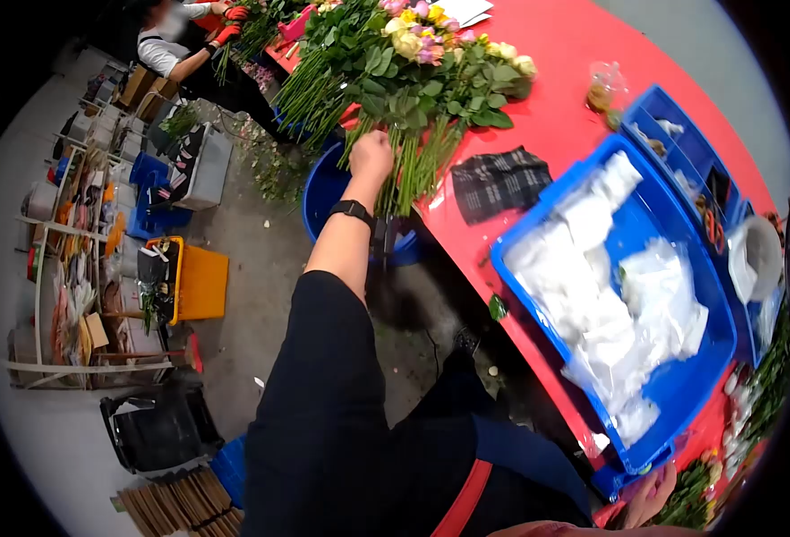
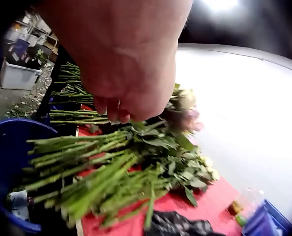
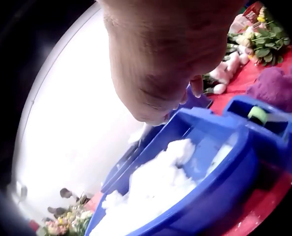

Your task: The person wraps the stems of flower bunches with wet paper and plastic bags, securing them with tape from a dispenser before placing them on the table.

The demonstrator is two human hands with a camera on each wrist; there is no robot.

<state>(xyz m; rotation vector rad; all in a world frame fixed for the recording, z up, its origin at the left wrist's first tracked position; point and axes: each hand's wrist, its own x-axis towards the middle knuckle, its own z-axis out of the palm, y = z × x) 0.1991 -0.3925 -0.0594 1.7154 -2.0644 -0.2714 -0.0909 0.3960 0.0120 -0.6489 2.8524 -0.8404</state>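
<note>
My left hand [image 1: 371, 157] is over the cut ends of a bunch of flower stems [image 1: 408, 174]. In the left wrist view its fingers [image 2: 112, 110] are curled down beside green stems [image 2: 87, 169]; whether they pinch one is hidden. Leaves and pale blooms [image 1: 405, 43] lie further up the red table. Near the lower end of the blue tray [image 1: 717, 345], my right hand [image 1: 650, 497] has loosely bent fingers. The right wrist view has that hand [image 3: 170, 64] above the tray's end [image 3: 244, 162], with nothing seen in it. White wads [image 3: 156, 182] lie in the tray.
A blue bucket [image 1: 316, 199] stands below the table edge by the stems. Black patterned plastic [image 1: 500, 183] lies between flowers and tray. A divided blue box [image 1: 672, 148] sits beyond the tray. Another person [image 1: 166, 54] in red gloves handles greenery. A yellow bin [image 1: 202, 282] is on the floor.
</note>
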